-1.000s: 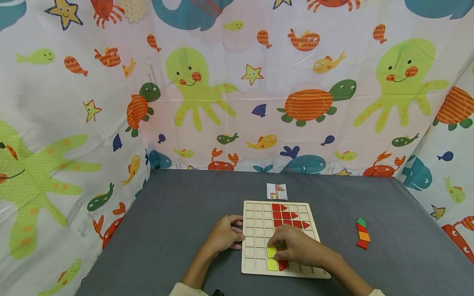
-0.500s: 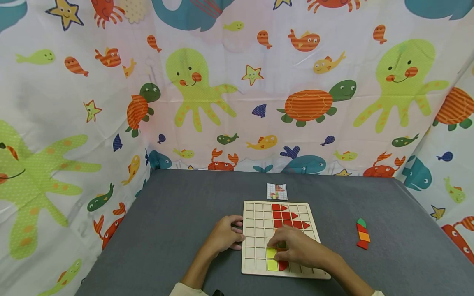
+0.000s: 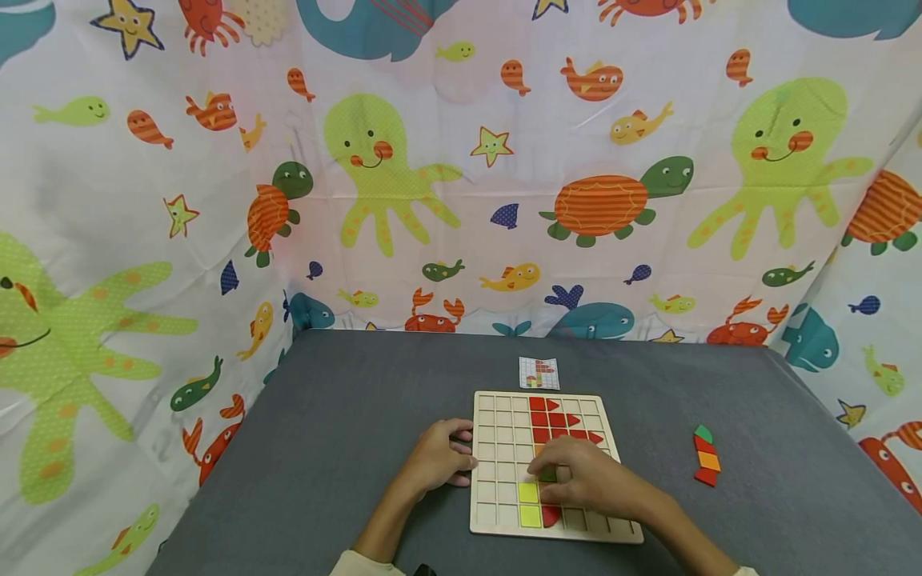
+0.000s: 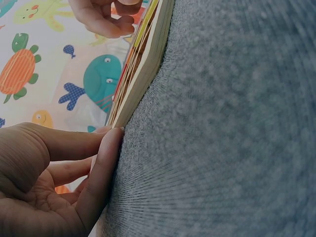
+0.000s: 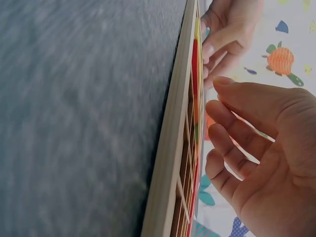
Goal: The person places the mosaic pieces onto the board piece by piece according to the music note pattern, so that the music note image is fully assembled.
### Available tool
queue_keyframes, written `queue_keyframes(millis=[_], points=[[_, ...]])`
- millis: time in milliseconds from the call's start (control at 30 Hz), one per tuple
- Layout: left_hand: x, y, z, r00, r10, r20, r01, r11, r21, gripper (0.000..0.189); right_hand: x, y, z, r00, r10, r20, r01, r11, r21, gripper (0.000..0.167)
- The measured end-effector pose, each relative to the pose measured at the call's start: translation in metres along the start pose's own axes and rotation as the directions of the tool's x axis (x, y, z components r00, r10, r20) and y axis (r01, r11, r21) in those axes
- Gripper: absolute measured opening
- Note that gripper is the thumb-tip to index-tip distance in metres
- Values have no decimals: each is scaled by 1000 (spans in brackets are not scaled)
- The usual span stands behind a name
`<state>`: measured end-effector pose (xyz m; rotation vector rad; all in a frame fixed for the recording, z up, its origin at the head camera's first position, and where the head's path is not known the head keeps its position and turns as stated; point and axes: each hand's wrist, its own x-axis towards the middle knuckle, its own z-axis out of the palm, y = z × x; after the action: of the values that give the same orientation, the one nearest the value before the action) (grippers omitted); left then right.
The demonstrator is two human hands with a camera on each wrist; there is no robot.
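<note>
A wooden grid board (image 3: 486,472) lies on the table, with coloured flat pieces set in its cells. My left hand (image 3: 432,460) holds its left edge between thumb and fingers, as the left wrist view shows. Over the board's lower middle is my right hand (image 3: 587,478), its fingers loosely bent with nothing between them in the right wrist view. Near its fingertips are two yellow squares (image 3: 530,516), a green piece (image 3: 547,474) and a red rounded piece (image 3: 551,516). Rows of red pieces (image 3: 539,419) ending in points sit higher up. The hand hides some cells.
Behind the board lies a small printed card (image 3: 539,374) showing a coloured grid pattern. To the right is a short column of loose pieces: a green one (image 3: 703,434), an orange one (image 3: 709,461) and two red. A sea-animal curtain (image 3: 461,192) hangs around the grey table (image 3: 360,384).
My right hand has shifted slightly right, and its fingertips have come away from the yellow square. My left hand stays at the board's edge.
</note>
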<state>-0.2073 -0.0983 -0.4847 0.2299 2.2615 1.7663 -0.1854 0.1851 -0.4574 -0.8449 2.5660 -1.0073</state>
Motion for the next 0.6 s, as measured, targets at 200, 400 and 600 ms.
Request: queue_keyframes(millis=[200,400,600], points=[[0,1,0,1000,1,3,-1,1000,-2,62,-8,8,-8,998,-13,-61,12,1000,-8,25],[0,0,0,1000,3,2,-3,1000,-7,62,-19,19,-18,996,4,-87,-6,1000,-19,25],[0,-1,0,1000,6,0,-6,1000,-5,61,-33,29,-28,991,27,-130,-32,999,-34,26]])
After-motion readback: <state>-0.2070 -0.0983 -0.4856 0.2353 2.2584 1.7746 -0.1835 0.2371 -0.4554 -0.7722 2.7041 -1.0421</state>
